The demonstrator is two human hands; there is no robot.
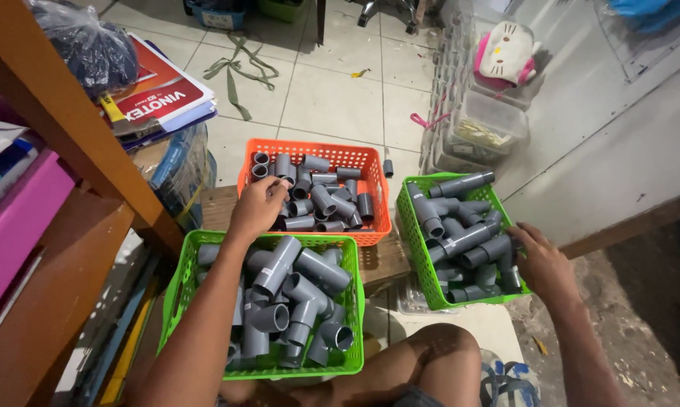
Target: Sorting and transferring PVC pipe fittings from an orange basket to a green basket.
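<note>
My left hand (258, 206) reaches over the near rim of an orange basket (370, 162) full of several small grey pipe fittings, its fingers closed around one small grey fitting (285, 183). My right hand (537, 258) rests on the right side of a green basket (409, 234) of joined grey pipe pieces, fingers curled on a grey pipe piece (498, 247). A second, nearer green basket (180, 283) holds several larger grey tee and elbow fittings under my left forearm.
A wooden shelf post (76, 128) with books and a pink box stands at the left. Clear plastic boxes (484, 124) are stacked at the back right by a grey wall. A loose grey fitting (388, 167) lies on the tiled floor. My bare knee (434, 354) is below.
</note>
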